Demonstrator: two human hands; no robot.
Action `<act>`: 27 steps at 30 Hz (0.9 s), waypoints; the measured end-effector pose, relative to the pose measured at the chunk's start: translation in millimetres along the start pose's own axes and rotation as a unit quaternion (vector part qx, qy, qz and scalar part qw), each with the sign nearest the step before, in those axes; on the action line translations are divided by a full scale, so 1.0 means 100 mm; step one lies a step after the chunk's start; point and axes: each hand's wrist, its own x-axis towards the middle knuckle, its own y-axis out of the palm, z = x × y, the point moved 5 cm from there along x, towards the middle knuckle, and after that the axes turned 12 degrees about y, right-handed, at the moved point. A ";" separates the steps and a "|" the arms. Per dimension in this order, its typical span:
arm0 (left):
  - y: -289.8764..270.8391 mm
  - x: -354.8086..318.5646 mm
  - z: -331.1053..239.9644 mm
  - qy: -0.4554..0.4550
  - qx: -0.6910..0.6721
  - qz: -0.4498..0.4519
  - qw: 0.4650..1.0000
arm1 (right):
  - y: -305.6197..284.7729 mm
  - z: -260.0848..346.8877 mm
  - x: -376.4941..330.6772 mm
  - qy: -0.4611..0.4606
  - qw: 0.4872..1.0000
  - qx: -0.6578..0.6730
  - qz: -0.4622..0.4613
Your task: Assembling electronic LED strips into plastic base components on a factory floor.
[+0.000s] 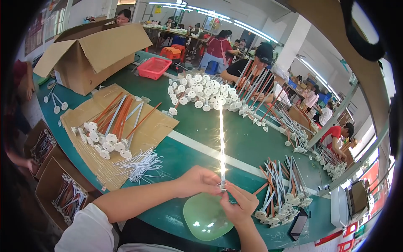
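Note:
A thin light stick (222,143) stands upright and glows brightly along its length. My left hand (197,181) pinches its lower end from the left. From the right, the fingers of my right hand (239,202) close on the same end, where a small pale piece shows; its details are hidden by my fingers. Just below my hands lies a pale green, shiny, rounded dish-like thing (208,218). To the left is a loose bundle of white cords (140,164). Sticks with white round ends (277,206) are heaped close to the right of my right hand.
A flattened cardboard sheet (161,122) bears more sticks. Farther back are a pile of white discs (201,90), a red basket (154,68) and an open carton (94,54). Filled boxes (46,185) stand at left. A phone (299,224) lies right. A co-worker (252,63) sits opposite.

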 end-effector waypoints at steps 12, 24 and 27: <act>-0.03 -0.04 0.13 -0.054 -0.014 0.065 0.996 | -0.06 0.00 -0.03 0.039 0.991 0.033 0.121; -0.06 0.03 -0.08 0.005 -0.032 0.009 0.999 | -0.11 -0.02 -0.04 0.081 0.995 -0.064 0.005; -0.10 0.02 -0.07 0.045 -0.018 -0.024 0.999 | 0.05 0.10 -0.09 0.026 0.978 -0.016 0.206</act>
